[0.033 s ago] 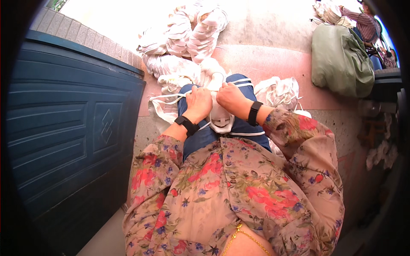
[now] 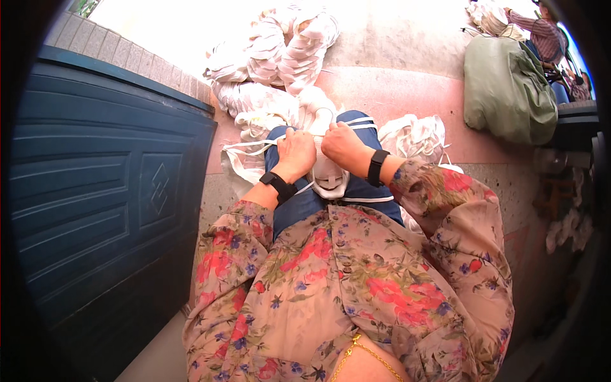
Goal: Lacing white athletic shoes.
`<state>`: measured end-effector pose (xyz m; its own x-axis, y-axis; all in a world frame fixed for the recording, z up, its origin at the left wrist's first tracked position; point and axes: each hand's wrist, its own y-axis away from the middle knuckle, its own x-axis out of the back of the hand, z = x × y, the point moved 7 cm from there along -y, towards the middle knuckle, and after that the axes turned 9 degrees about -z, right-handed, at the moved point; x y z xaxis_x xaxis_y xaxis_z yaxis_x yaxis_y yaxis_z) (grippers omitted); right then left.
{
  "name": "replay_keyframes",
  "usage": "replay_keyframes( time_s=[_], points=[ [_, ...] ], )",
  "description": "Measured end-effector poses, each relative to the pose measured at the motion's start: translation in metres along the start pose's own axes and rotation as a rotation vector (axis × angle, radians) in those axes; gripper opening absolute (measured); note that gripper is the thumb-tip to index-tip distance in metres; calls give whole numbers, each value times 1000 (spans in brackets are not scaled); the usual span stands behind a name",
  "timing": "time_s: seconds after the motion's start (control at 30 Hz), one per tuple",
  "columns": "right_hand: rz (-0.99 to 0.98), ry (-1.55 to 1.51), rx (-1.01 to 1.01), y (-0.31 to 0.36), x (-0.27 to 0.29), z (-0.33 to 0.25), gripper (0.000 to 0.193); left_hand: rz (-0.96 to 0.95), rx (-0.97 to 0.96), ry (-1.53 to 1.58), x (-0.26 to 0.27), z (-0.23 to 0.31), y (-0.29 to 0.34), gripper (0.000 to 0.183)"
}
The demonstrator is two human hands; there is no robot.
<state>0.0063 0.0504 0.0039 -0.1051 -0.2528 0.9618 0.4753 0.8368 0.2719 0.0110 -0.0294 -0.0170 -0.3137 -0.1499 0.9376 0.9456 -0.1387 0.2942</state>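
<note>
Both hands pinch white woven-cloth piece (image 2: 326,170) on lap: L hand (image 2: 296,153) & R hand (image 2: 344,146) side by side, equally near, cloth hanging toward wearer, fingers closed on its top edge

Our left hand (image 2: 295,151) curled, knuckles up, fingers closed in pinch just left of our right hand (image 2: 344,145). Right hand also fisted, fingers gripping, thumb side toward left hand; hands nearly touching. We keep both forearms angled inward from lower edge, elbows bent, floral sleeves pushed back from wrists. Black band on each wrist, just behind right hand and left.
</note>
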Motion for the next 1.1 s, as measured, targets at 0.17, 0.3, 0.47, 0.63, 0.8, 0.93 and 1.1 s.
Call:
replay_keyframes(
  time_s=[0.17,0.3,0.47,0.63,0.8,0.93,1.1],
  points=[
    [243,-115,130,8,6,17,9,-69,-12,122,4,-3,-2,21],
    [587,-582,311,38,53,-25,16,-47,-130,136,4,-5,3,23],
    [362,-1128,-270,17,-2,25,17,-18,-93,148,4,-6,1,23],
    [292,-779,-374,3,-22,19,17,-11,-122,138,3,-2,1,20],
    [270,-687,-395,-2,-23,17,13,-16,-120,75,5,2,2,17],
    [361,-668,-338,-1,-23,15,9,9,-84,133,3,-3,1,19],
    [285,-329,-268,-2,-15,-1,7,152,-70,252,0,-9,3,18]
  ],
)
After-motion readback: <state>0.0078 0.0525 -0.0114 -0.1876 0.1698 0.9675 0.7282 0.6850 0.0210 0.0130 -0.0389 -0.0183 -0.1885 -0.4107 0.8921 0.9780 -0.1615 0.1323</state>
